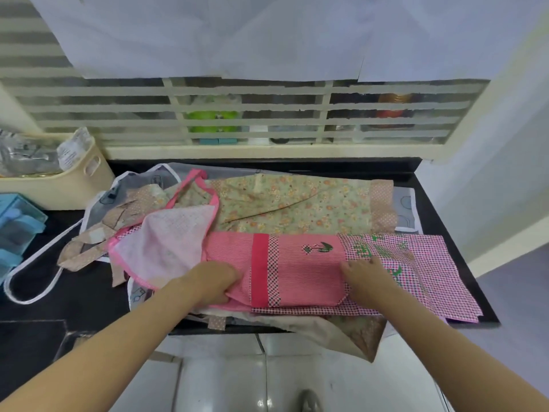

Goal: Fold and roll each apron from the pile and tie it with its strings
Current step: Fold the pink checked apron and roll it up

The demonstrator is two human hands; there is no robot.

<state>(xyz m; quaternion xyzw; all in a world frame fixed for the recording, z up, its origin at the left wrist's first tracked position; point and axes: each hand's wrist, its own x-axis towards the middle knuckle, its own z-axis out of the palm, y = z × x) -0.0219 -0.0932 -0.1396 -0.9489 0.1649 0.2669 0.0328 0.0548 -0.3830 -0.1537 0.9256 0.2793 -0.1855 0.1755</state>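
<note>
Black counter (430,176): three aprons, two hands.

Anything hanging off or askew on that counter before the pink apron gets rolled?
Yes. A beige cloth from the pile droops over the counter's front edge below the pink apron, and a white strap loops loose at the left.

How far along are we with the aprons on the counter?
Early. No rolled, tied bundle is in view. In hand: the pink apron, folded lengthwise, left hand gripping its edge, right hand pressing it flat. Left: rolling and tying it, then the floral apron and the grey apron beneath.
</note>
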